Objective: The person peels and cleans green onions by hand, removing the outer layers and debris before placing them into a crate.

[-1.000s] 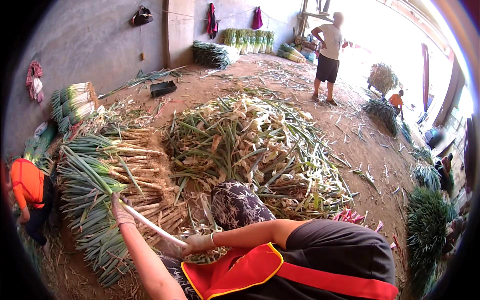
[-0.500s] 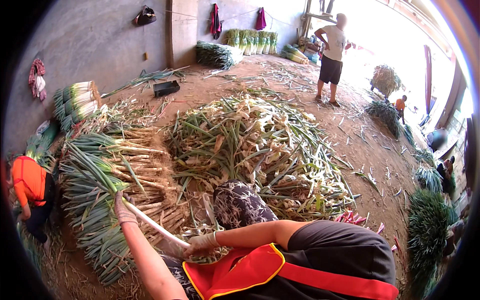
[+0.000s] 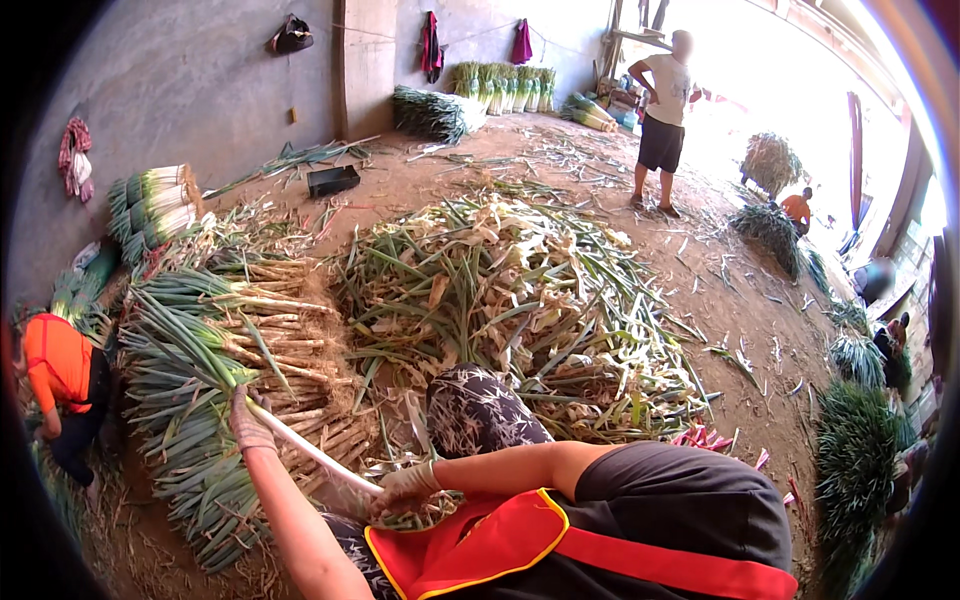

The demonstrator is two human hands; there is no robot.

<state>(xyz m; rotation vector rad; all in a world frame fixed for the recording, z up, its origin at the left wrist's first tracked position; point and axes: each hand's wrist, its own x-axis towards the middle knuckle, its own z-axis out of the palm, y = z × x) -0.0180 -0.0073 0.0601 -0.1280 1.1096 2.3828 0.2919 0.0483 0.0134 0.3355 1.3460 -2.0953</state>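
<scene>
A long green onion point(image 3: 315, 453) with a clean white stalk lies slanted across my lap. My left hand point(image 3: 250, 422), in a pale glove, is closed around it where the white turns to green; its leaves fan out to the upper left. At the stalk's lower right end is my right hand point(image 3: 405, 488), also gloved, with fingers closed at that end; the fingertips are partly hidden. Beneath and beyond my left hand lies a broad stack of untrimmed green onions point(image 3: 180, 400), their dirty roots pointing right.
A big heap of stripped leaves point(image 3: 530, 300) lies in front of my knee point(image 3: 480, 408). A black tray point(image 3: 333, 180) and bundled onions point(image 3: 155, 210) sit toward the wall. A person in orange point(image 3: 65, 365) bends at the left; another person point(image 3: 665, 110) stands at the back. More onions point(image 3: 860, 430) line the right.
Hardly anything differs. Both hands keep their hold on the green onion, with only a very slight shift at the right hand.
</scene>
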